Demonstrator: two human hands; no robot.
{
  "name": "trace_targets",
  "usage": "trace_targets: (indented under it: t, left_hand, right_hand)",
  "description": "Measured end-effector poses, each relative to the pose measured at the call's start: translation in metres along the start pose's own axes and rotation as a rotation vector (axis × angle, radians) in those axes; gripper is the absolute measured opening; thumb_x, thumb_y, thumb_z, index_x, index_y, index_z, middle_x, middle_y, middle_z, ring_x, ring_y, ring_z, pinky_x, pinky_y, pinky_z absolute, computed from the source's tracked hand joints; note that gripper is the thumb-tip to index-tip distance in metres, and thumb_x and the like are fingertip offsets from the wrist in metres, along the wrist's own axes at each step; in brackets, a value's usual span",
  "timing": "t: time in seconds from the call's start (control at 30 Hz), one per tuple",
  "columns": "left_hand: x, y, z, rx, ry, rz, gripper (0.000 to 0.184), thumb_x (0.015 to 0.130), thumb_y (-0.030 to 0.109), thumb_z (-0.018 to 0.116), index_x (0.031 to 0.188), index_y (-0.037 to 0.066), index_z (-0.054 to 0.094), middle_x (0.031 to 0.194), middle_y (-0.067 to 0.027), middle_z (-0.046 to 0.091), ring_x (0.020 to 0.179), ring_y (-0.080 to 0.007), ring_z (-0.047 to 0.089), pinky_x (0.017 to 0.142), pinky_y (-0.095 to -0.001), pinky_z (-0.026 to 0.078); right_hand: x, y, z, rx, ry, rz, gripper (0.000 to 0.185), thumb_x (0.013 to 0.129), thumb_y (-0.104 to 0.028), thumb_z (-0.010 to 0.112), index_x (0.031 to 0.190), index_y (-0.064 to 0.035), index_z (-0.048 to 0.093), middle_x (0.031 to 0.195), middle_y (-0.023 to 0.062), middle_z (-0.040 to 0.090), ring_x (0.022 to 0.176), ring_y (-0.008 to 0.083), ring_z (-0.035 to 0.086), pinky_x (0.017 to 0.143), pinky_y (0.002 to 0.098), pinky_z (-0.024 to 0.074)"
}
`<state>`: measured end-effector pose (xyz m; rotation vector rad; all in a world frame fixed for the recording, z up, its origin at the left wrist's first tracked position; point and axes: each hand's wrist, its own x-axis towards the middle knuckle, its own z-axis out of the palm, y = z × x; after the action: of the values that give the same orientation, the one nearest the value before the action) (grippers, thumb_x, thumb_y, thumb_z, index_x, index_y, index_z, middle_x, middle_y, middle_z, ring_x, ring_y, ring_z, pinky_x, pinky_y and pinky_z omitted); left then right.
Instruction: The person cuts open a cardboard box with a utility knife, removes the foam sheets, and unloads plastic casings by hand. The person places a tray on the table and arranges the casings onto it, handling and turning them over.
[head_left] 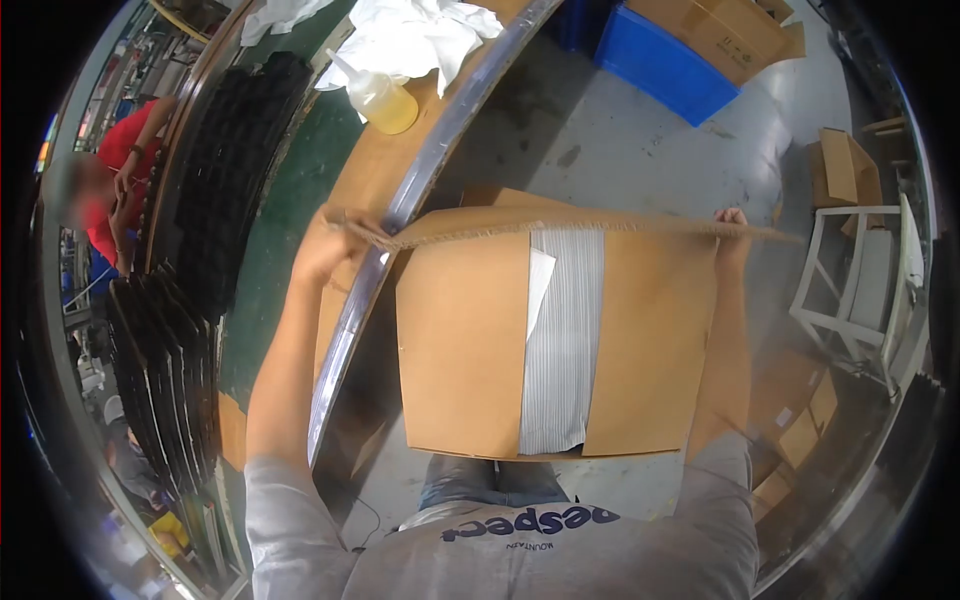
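Cardboard box has its far flap raised, ends gripped by the curled left hand and right hand; a ridged grey stack shows.

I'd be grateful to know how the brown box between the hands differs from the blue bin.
The brown box is near, its raised flap held by the left hand and right hand; the blue bin is farther off, untouched. The brown box shows pale layers down its middle, while the blue bin has cardboard at its top.
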<state>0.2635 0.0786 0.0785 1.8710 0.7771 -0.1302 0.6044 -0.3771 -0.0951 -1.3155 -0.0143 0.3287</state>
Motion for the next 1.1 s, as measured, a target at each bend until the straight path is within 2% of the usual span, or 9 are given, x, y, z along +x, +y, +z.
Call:
trace_targets:
  t: [0.03,0.2,0.3,0.43,0.5,0.7,0.8,0.83,1.1]
  left_hand:
    - [0.009,0.0,0.003,-0.1,0.055,0.018,0.02,0.056,0.0,0.049,0.068,-0.004,0.064,0.054,-0.0067,0.055,0.041,-0.0104,0.042,0.038,-0.0201,0.029]
    - [0.023,-0.007,0.017,-0.161,0.225,-0.057,0.012,0.06,0.001,0.047,0.063,-0.003,0.058,0.056,-0.0077,0.054,0.043,-0.0115,0.042,0.041,-0.0211,0.031]
    - [0.026,-0.044,0.039,-0.607,0.645,0.048,0.011,0.071,0.004,0.048,0.07,-0.001,0.057,0.066,-0.0093,0.057,0.057,-0.0136,0.05,0.051,-0.0221,0.038]
    - [-0.019,-0.041,0.071,-0.562,0.635,0.268,0.015,0.082,0.012,0.049,0.082,0.0,0.058,0.079,-0.0104,0.059,0.076,-0.0148,0.054,0.067,-0.0249,0.043]
    - [-0.037,-0.046,0.083,-0.315,0.471,-0.004,0.014,0.083,0.014,0.055,0.086,0.0,0.058,0.086,-0.0107,0.06,0.087,-0.015,0.054,0.077,-0.0268,0.042]
    - [-0.026,-0.051,0.094,-0.434,0.47,0.168,0.01,0.078,0.007,0.062,0.082,0.001,0.056,0.091,-0.0107,0.061,0.086,-0.0136,0.054,0.076,-0.0254,0.042]
    - [-0.024,-0.063,0.104,-0.429,0.567,0.158,0.012,0.075,0.005,0.065,0.079,0.001,0.054,0.091,-0.0109,0.062,0.08,-0.0127,0.055,0.071,-0.0237,0.043]
    - [-0.024,-0.058,0.106,-0.461,0.589,0.123,0.013,0.075,0.006,0.065,0.077,0.002,0.054,0.088,-0.0104,0.062,0.076,-0.0121,0.055,0.068,-0.0228,0.043]
    - [-0.031,-0.018,0.106,-0.342,0.655,-0.002,0.013,0.072,0.01,0.069,0.07,0.004,0.057,0.065,-0.0055,0.06,0.056,-0.0087,0.05,0.053,-0.0208,0.038]
  right_hand:
    - [0.003,-0.002,-0.001,-0.009,0.001,0.004,0.008,0.075,-0.004,0.047,0.08,-0.0096,0.047,0.074,0.0011,0.046,0.079,0.0146,0.042,0.07,0.0263,0.0338]
    - [0.016,-0.008,-0.004,-0.417,0.2,0.231,0.017,0.073,-0.004,0.05,0.089,-0.0083,0.049,0.08,0.0006,0.044,0.078,0.0138,0.041,0.072,0.0237,0.0335]
    - [0.004,-0.009,0.002,-0.283,0.155,0.138,0.021,0.077,-0.01,0.052,0.098,-0.0073,0.05,0.089,0.0023,0.047,0.083,0.0135,0.043,0.078,0.0232,0.0356]
    - [-0.021,-0.002,-0.011,-0.068,-0.221,0.094,0.022,0.08,-0.014,0.052,0.101,-0.0066,0.05,0.095,0.0051,0.051,0.093,0.0155,0.046,0.087,0.026,0.0357]
    - [-0.023,0.009,-0.018,-0.15,-0.269,0.007,0.022,0.081,-0.014,0.051,0.101,-0.0057,0.051,0.095,0.0055,0.053,0.095,0.0156,0.048,0.089,0.0272,0.036]
    - [-0.028,-0.033,0.001,-0.527,-0.506,0.132,0.019,0.082,-0.015,0.051,0.096,-0.0031,0.054,0.093,0.0055,0.056,0.093,0.0144,0.052,0.088,0.0272,0.0385]
    - [-0.039,-0.018,0.008,-0.421,-0.421,-0.423,0.014,0.081,-0.013,0.052,0.088,-0.0023,0.057,0.086,0.0032,0.057,0.084,0.0114,0.053,0.077,0.0247,0.0422]
    - [-0.039,-0.015,0.004,-0.413,-0.423,-0.433,0.014,0.081,-0.013,0.052,0.088,-0.0023,0.057,0.086,0.0032,0.057,0.084,0.0114,0.053,0.077,0.0247,0.0422]
    - [-0.046,0.019,-0.06,-0.331,-0.113,0.221,0.01,0.08,-0.009,0.053,0.082,-0.0014,0.058,0.072,0.0011,0.055,0.068,0.0084,0.049,0.063,0.0216,0.0393]
